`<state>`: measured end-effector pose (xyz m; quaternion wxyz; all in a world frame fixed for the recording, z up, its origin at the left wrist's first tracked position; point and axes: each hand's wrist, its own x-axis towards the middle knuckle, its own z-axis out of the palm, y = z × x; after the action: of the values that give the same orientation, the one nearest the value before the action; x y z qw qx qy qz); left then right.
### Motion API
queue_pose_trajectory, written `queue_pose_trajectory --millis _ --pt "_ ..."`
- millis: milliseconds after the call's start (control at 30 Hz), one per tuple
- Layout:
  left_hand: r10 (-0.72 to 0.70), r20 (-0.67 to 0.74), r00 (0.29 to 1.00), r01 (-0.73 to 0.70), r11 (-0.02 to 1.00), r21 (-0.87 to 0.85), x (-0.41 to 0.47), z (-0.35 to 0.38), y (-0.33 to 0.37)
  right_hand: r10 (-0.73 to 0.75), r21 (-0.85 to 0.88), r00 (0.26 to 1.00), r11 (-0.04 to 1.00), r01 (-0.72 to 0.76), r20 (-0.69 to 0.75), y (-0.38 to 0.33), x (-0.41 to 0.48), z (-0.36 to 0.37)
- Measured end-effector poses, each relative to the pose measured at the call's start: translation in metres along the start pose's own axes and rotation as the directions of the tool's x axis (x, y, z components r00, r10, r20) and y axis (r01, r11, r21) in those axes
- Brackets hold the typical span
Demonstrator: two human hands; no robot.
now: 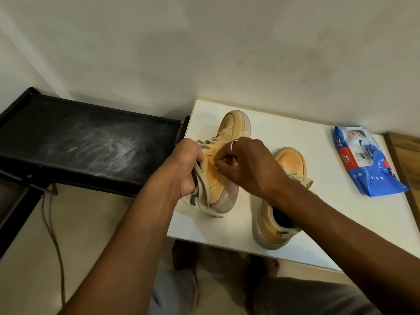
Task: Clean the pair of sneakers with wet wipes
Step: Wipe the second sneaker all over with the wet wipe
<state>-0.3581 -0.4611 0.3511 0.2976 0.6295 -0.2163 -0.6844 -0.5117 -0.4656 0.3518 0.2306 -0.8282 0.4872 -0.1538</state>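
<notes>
Two tan sneakers are on a white table. The left sneaker is tipped on its side, toe toward the wall. My left hand grips it at the collar and laces. My right hand, a ring on one finger, has its fingers curled and pinches something small and orange against the sneaker's side; I cannot tell what it is. The right sneaker stands upright beside it, partly under my right forearm. A blue pack of wet wipes lies at the table's far right.
A black dusty shelf stands left of the table, against the wall. A thin cord runs across the floor below it. The person's legs and feet show under the table's front edge. A wooden surface borders the table on the right.
</notes>
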Motion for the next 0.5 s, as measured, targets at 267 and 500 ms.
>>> queue_pose_trajectory --millis 267,500 --pt "0.006 0.011 1.000 -0.006 1.000 -0.012 -0.001 0.002 0.000 0.033 0.047 0.999 0.998 -0.033 0.004 0.003 0.002 -0.003" --pt "-0.011 0.008 1.000 0.011 1.000 -0.027 0.001 0.000 0.000 -0.049 0.137 0.962 0.991 0.012 0.269 -0.001 0.000 -0.007"
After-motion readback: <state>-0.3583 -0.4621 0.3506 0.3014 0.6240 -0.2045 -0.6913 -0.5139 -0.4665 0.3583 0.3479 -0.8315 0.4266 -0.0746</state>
